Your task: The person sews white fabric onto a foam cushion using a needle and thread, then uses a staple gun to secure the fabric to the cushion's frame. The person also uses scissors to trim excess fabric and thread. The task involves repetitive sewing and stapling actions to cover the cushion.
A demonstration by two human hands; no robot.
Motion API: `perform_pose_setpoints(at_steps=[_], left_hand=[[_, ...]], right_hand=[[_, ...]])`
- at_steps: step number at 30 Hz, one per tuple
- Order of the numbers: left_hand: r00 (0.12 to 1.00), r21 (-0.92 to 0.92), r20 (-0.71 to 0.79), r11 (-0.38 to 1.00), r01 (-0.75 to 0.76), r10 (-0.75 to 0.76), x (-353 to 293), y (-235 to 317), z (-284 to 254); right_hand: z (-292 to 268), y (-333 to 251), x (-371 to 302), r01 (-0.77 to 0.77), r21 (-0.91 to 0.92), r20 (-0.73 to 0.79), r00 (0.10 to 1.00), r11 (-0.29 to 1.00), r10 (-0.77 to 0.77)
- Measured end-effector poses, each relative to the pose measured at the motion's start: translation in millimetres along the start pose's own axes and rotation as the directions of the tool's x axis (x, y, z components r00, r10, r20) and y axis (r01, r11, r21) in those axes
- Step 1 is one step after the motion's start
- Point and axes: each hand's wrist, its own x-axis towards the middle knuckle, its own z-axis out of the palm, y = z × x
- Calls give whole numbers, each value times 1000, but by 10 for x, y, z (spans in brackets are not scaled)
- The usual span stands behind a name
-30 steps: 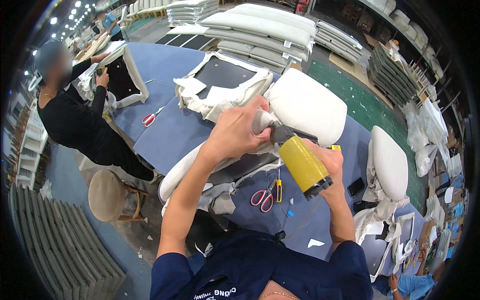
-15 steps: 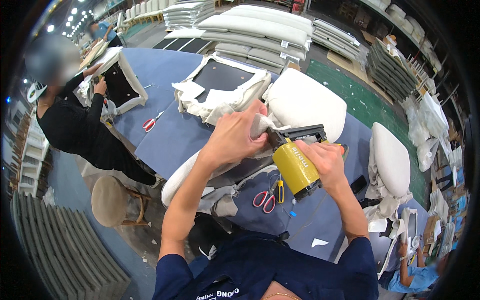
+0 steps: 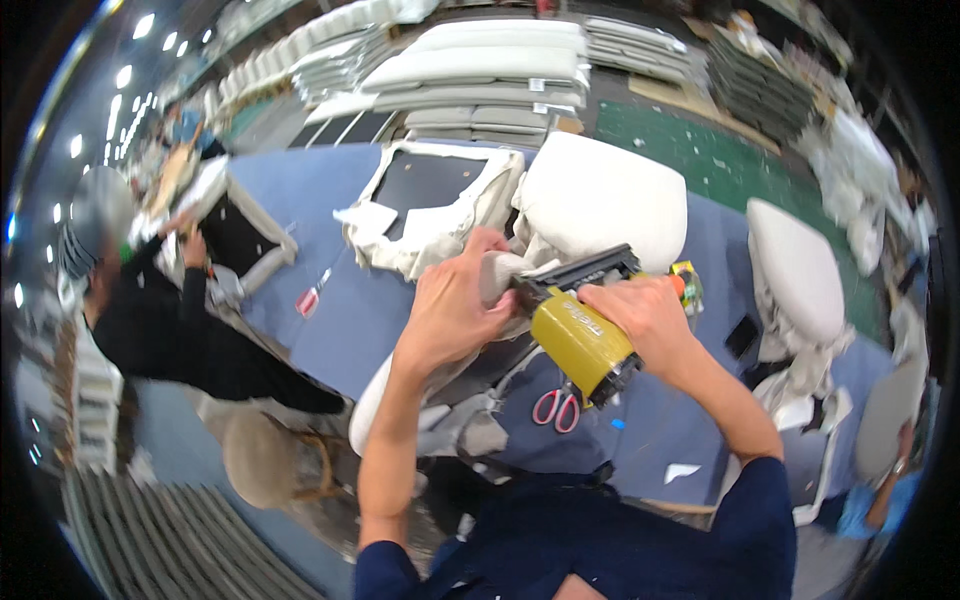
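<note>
A yellow and black staple gun [image 3: 575, 345] is in my right hand [image 3: 645, 320], its dark nose end pointing left. My left hand [image 3: 448, 310] pinches a bunched edge of light grey fabric [image 3: 500, 275] right at that nose. The fabric belongs to a padded seat [image 3: 372, 408] that lies under my arms, mostly hidden by them and by loose cloth [image 3: 470, 430]. Whether the nose touches the fabric I cannot make out. Just below the gun, red-handled scissors [image 3: 556, 408] lie on the blue table [image 3: 370, 320].
Beyond my hands lie a white seat cushion [image 3: 605, 200] and an upturned seat with a black underside [image 3: 425, 180]. Another cushion [image 3: 795, 265] and a dark phone [image 3: 742, 337] are at right. A co-worker in black [image 3: 180, 330] stands left, near a round stool [image 3: 262, 460].
The view has shifted and tilted. The staple gun and both hands stay together at the fabric edge, with the gun turned slightly. The yellow screwdriver near the scissors is now mostly hidden.
</note>
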Motion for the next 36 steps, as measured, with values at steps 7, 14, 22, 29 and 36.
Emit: perform_pose_setpoints(at_steps=[7,14,22,29,36], left_hand=[[998,47,-52,998,40,-38,-162,-42,-46],[956,207,-217,947,245,-199,-1068,-251,20],[882,75,-363,934,348,-300,-1640,-356,-56],[858,131,-458,938,322,-231,-2179,-620,67],[767,92,-590,923,374,-252,-2532,-522,325]], right_hand=[[-76,-61,-214,-144,145,-9,989,979,147],[611,474,-2309,-859,23,136,510,512,850],[1873,783,-3768,-984,-117,298,91,131,950],[1712,799,-2524,-920,145,-67,357,363,932],[1454,394,-398,-94,739,-400,736,667,546]])
